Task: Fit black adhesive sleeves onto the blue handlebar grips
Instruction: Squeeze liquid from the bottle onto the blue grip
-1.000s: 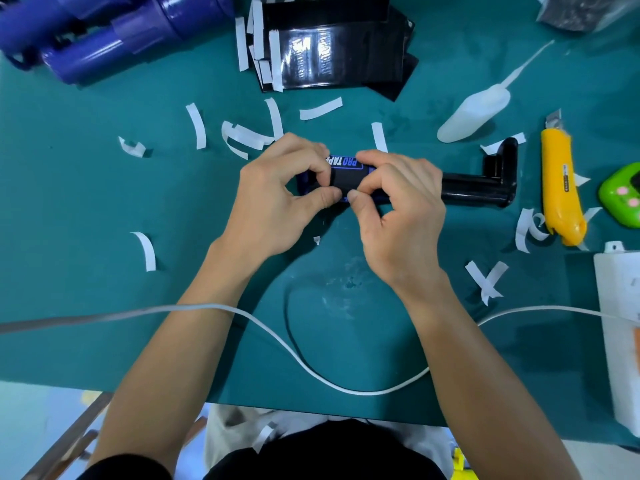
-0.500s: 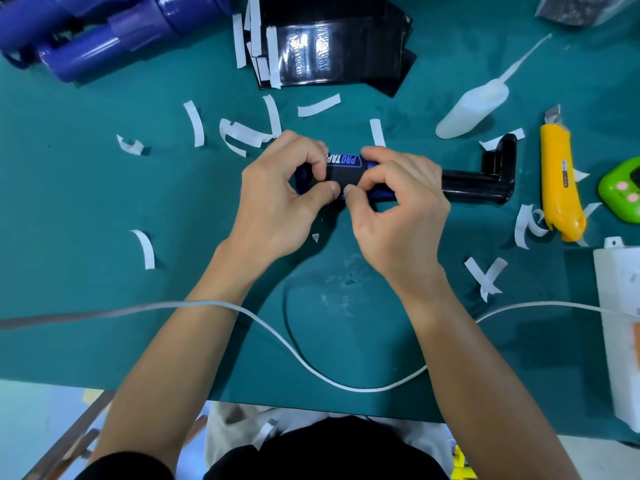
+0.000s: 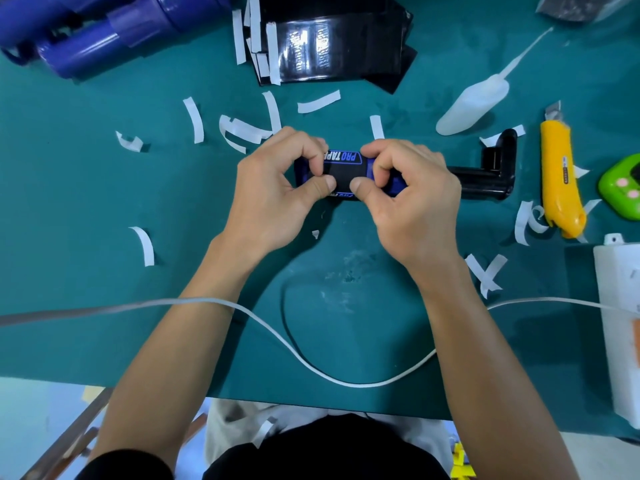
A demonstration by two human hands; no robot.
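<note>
Head view. A blue grip [image 3: 398, 185] lies on its side at the middle of the green mat [image 3: 86, 202], its right end mounted on a black stand [image 3: 485, 174]. A black sleeve [image 3: 343, 174] with a printed label is wrapped around the middle of the grip, and blue shows at either end of it.

The left hand [image 3: 277, 192] grips the left part of the grip. Its fingers are curled over the far side and its thumb is pressed flat on the near face of the sleeve. The right hand [image 3: 412, 199] grips the right part in the same way, fingers curled over the top and thumb on the sleeve. The two thumb tips sit close together but apart.

A stack of black sleeves [image 3: 332, 46] lies at the far edge, and spare blue grips [image 3: 104, 36] lie at the far left. White paper strips [image 3: 194, 119] are scattered over the mat around the hands.

To the right are a white squeeze bottle [image 3: 474, 105], a yellow utility knife [image 3: 557, 174] just beyond the stand, and a green object [image 3: 623, 188] cut off by the frame edge. A white box [image 3: 620, 323] stands at the near right. A white cable [image 3: 311, 362] crosses the mat beneath both forearms.
</note>
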